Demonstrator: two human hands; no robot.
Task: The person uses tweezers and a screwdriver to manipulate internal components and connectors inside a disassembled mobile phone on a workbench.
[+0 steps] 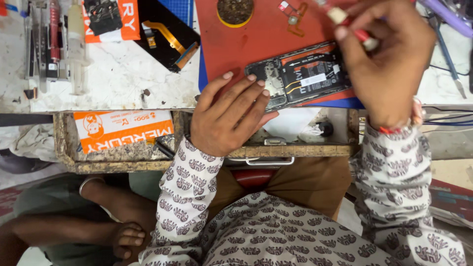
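Two hands work the opened black smartphone, back cover already off: left hand fingers flat, steadying it; right hand fingers pinch a red-and-white tool.

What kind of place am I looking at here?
Most likely a small phone repair bench. An opened phone lies on a red work mat, steadied by the left hand, while the right hand holds a small tool. Hand tools and a loose flex cable lie nearby.

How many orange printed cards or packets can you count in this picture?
2: one orange packet on the white bench top at upper left, one orange card in the open drawer below. Others may be hidden.
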